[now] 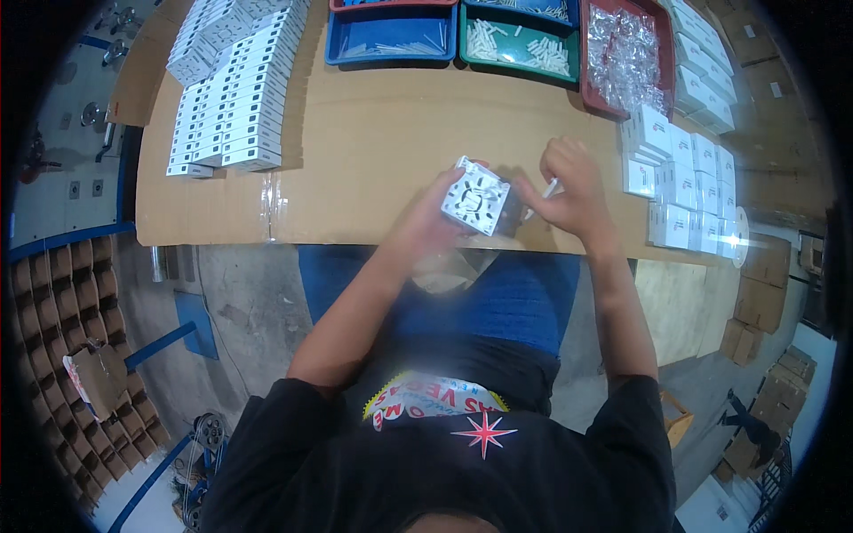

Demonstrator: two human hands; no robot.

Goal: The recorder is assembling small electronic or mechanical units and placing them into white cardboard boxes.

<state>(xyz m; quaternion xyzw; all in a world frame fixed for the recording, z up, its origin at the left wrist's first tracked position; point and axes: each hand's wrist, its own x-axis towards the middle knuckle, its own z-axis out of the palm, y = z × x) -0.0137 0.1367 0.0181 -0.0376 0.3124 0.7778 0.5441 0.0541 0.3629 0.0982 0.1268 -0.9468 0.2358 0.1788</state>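
My left hand [433, 213] is closed around a white square plastic plate [476, 197] with dark slots in a ring, tilted just above the table's front edge. To its right, my right hand [573, 186] is closed with a slim white stick-like piece [553, 186] between thumb and fingers. Something clear and filmy, perhaps a plastic bag [510, 218], shows between the plate and my right thumb; I cannot tell which hand holds it. The fingers under the plate are mostly hidden.
Stacked white square pieces [253, 107] stand at the table's left. At the back are a blue tray [391, 62] of thin sticks, a green tray [520, 67] of small white pieces and a red tray [607, 109] of clear packets. White boxes [680, 182] are piled at right.
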